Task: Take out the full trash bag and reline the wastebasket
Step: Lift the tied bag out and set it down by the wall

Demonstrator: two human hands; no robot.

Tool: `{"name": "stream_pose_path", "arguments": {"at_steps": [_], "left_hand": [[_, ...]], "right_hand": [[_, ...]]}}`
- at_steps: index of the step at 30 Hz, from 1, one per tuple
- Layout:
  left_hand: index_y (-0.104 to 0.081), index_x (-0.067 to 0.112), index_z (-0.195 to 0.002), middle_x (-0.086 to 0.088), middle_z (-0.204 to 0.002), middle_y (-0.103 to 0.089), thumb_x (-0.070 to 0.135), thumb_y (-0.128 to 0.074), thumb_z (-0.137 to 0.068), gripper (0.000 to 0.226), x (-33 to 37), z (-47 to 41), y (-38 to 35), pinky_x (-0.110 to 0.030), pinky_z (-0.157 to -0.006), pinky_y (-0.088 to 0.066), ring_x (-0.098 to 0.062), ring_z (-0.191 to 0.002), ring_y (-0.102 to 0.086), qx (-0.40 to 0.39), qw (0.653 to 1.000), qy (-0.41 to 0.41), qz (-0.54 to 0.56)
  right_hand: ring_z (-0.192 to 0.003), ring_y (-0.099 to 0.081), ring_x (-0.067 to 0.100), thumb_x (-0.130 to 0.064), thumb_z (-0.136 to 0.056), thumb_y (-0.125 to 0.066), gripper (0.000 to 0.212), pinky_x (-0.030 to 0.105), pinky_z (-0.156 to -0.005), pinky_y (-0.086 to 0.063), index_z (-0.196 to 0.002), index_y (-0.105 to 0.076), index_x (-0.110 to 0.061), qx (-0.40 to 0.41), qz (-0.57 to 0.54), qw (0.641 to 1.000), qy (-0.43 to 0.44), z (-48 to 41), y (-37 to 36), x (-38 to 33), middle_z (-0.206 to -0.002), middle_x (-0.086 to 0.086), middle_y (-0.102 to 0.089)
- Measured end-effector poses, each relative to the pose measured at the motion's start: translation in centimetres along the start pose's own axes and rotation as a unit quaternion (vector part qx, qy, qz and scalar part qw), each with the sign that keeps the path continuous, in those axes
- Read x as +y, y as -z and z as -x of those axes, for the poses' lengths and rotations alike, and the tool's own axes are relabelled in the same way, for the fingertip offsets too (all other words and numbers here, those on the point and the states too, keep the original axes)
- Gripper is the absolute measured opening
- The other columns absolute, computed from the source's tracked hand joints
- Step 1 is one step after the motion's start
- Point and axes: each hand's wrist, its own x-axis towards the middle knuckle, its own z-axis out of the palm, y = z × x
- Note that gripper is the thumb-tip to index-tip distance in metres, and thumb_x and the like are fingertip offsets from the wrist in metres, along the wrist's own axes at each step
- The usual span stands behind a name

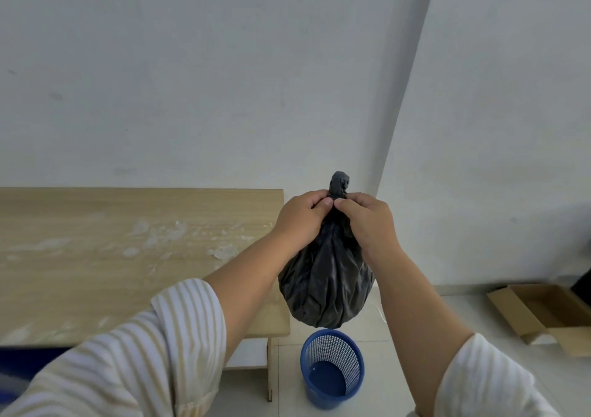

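Both my left hand [300,216] and right hand [367,220] pinch the gathered neck of the bulging black plastic trash bag [326,282], which hangs below my fingers [347,205] — directly over the unlined blue mesh wastebasket [332,367]. If the knot isn't tight, I judge the neck could slip and spill — back into the basket.

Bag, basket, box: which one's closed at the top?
The black bag, its neck bunched and gripped by the left hand and right hand. The blue basket and cardboard box are open-topped.
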Motion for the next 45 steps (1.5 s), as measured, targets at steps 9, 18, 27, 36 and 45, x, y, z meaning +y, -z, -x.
{"name": "stream_pose_path", "arguments": {"at_steps": [9, 18, 27, 36, 45], "left_hand": [[-0.068, 0.022, -0.113, -0.001, -0.104, -0.072, 0.023, -0.047, -0.097, 0.027, 1.7, 10.9, 3.0, -0.042, -0.093, -0.049, -0.019, -0.100, -0.065, 0.074, 0.996, 0.034, 0.025], [-0.067, 0.023, -0.116, 0.000, -0.109, -0.071, 0.024, -0.046, -0.099, 0.027, 1.9, 21.6, 9.0, -0.043, -0.095, -0.049, -0.018, -0.103, -0.064, 0.124, 0.989, 0.072, 0.023], [-0.067, 0.023, -0.116, -0.002, -0.112, -0.070, 0.024, -0.048, -0.098, 0.027, -1.1, 29.5, 19.5, -0.045, -0.097, -0.048, -0.020, -0.106, -0.063, 0.148, 0.985, 0.083, 0.014], [-0.065, 0.022, -0.120, -0.001, -0.115, -0.069, 0.025, -0.047, -0.099, 0.028, -5.9, 39.8, 34.5, -0.044, -0.098, -0.048, -0.018, -0.107, -0.063, 0.158, 0.984, 0.087, 0.006], [-0.066, 0.021, -0.118, 0.000, -0.114, -0.069, 0.025, -0.049, -0.098, 0.027, -10.6, 46.5, 48.0, -0.037, -0.098, -0.048, -0.017, -0.107, -0.063, 0.212, 0.970, 0.121, -0.007]], "right_hand": [[-0.091, -0.068, 0.032, -0.035, -0.065, -0.064, 0.011, 0.054, -0.086, -0.053, -0.071, -0.073, -0.032, -0.067, 0.010, 0.997, 0.023, 9.2, -1.5, -2.3, -0.085, 0.011, -0.073], [-0.090, -0.068, 0.028, -0.030, -0.070, -0.066, 0.007, 0.051, -0.088, -0.054, -0.069, -0.073, -0.027, -0.133, 0.005, 0.991, 0.025, 18.4, -5.9, -4.5, -0.083, 0.006, -0.074], [-0.092, -0.067, 0.036, -0.022, -0.073, -0.069, 0.006, 0.051, -0.084, -0.053, -0.069, -0.073, -0.022, -0.153, -0.023, 0.988, 0.025, 26.9, -15.8, -7.6, -0.088, 0.015, -0.072], [-0.092, -0.066, 0.037, -0.023, -0.068, -0.068, 0.007, 0.050, -0.081, -0.054, -0.063, -0.072, -0.025, -0.157, -0.058, 0.986, 0.020, 38.5, -30.4, -11.1, -0.087, 0.016, -0.072], [-0.090, -0.066, 0.038, -0.023, -0.070, -0.068, 0.008, 0.050, -0.077, -0.054, -0.063, -0.071, -0.023, -0.215, -0.064, 0.974, 0.017, 45.2, -44.4, -14.2, -0.085, 0.017, -0.072]]}}
